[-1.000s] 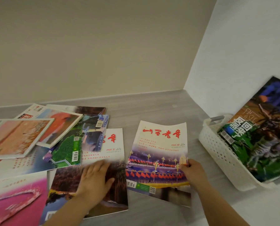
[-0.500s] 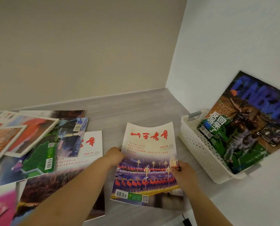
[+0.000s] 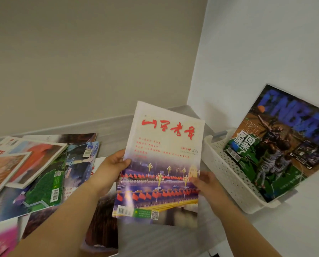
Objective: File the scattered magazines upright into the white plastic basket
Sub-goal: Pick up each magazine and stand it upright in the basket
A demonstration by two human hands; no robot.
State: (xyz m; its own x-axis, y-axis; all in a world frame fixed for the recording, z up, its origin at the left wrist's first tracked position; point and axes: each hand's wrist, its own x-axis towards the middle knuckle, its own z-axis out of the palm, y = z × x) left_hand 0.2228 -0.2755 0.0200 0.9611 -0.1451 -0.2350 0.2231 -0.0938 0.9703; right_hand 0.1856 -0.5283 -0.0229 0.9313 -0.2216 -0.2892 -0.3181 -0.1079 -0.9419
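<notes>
A white magazine with red calligraphy and a picture of red flags (image 3: pixel 164 154) is lifted off the grey table, tilted up towards me. My left hand (image 3: pixel 111 167) grips its left edge, thumb on the cover. My right hand (image 3: pixel 206 182) grips its right edge lower down. The white plastic basket (image 3: pixel 227 175) stands to the right against the wall. A basketball magazine (image 3: pixel 283 145) leans upright inside it.
Several magazines (image 3: pixel 43 175) lie overlapping on the grey table (image 3: pixel 110 127) at the left, among them a dark reddish one (image 3: pixel 101 225) under my left forearm and a pink one (image 3: pixel 1 238) at the bottom left. Walls meet in a corner behind the table.
My left hand left the dark magazine and took the left edge of the red-lettered one. Both hands then raised it off the table and tilted it up.
</notes>
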